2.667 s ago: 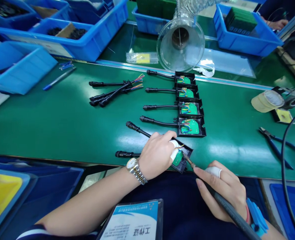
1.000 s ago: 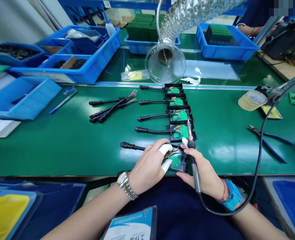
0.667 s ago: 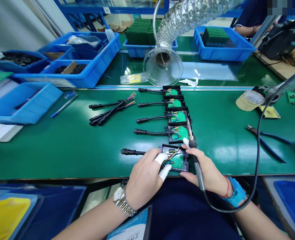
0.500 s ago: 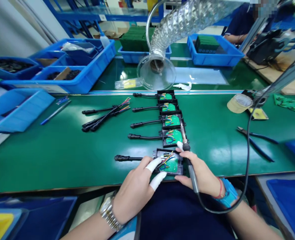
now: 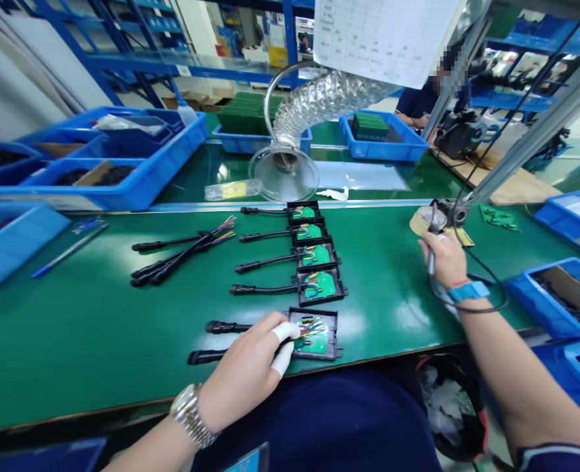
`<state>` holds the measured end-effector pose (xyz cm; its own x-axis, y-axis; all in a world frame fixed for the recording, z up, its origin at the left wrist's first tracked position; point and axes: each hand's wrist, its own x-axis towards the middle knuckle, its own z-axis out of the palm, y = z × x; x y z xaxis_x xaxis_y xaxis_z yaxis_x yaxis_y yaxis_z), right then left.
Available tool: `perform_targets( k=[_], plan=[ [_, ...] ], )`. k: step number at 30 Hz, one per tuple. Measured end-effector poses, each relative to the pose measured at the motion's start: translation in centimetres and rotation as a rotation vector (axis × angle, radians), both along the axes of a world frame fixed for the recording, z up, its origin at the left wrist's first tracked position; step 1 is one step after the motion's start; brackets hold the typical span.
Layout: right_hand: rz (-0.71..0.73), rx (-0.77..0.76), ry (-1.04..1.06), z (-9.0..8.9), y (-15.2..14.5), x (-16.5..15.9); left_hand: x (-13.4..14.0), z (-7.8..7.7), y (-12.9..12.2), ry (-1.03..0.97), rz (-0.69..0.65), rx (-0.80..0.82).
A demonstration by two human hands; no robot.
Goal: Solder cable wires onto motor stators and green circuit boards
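My left hand [image 5: 245,360], white covers on thumb and forefinger, pinches a black cable [image 5: 205,357] by its coloured-wire end, over a green circuit board [image 5: 320,341]. That board sits in an open black case [image 5: 333,320] near the bench's front edge. Another black cable [image 5: 221,326] runs toward the same case, partly behind my hand. Far to the right, my right hand [image 5: 447,259] is wrapped round a soldering iron [image 5: 432,261]. The iron's tip is at a round tin [image 5: 420,221]; whether it touches the contents I cannot tell.
Several cased boards with cables [image 5: 319,285] line up behind the case. Loose cables [image 5: 172,259] and a pen [image 5: 68,251] lie left. A fume hood [image 5: 284,177] hangs at the back. Blue bins [image 5: 166,160] stand around. A co-worker [image 5: 412,108] sits beyond.
My right hand has carried the soldering iron from beside the case out to the tin on the right. My left hand stays at the case. The camera view has shifted.
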<state>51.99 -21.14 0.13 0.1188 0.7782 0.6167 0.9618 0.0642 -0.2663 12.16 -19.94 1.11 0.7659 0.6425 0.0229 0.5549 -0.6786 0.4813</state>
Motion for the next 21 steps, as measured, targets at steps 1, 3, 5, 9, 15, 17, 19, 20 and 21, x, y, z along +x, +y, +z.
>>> perform_targets(
  k=[1, 3, 5, 9, 15, 17, 19, 20, 21],
  plan=[
    [-0.003, 0.003, 0.012, 0.1, 0.3, 0.8, 0.1, -0.1, -0.1, -0.018, 0.003, 0.005],
    [0.0, 0.001, 0.049, 0.4, 0.3, 0.5, 0.2, -0.2, -0.3, -0.049, 0.005, 0.015],
    [0.018, -0.019, 0.099, 0.6, -0.4, -2.1, 0.3, -0.3, -0.4, -0.05, 0.01, 0.031],
    [0.184, -0.114, 0.168, 0.4, -3.6, -11.1, 0.9, -0.6, -0.6, 0.021, 0.049, 0.108],
    [0.515, -0.327, 0.351, -2.3, -6.5, -19.2, 2.0, -1.4, -1.0, 0.091, 0.109, 0.294],
    [0.522, -0.335, 0.35, -3.2, -6.5, -19.6, 2.2, -1.6, -1.0, 0.081, 0.107, 0.313],
    [0.517, -0.338, 0.351, -3.8, -6.4, -19.5, 2.1, -1.7, -0.9, 0.065, 0.095, 0.29],
    [0.519, -0.339, 0.357, -3.9, -6.3, -19.4, 2.0, -1.7, -0.7, 0.051, 0.081, 0.259],
    [0.524, -0.34, 0.369, -4.0, -6.1, -19.3, 1.9, -1.6, -0.6, 0.036, 0.059, 0.22]
  ],
)
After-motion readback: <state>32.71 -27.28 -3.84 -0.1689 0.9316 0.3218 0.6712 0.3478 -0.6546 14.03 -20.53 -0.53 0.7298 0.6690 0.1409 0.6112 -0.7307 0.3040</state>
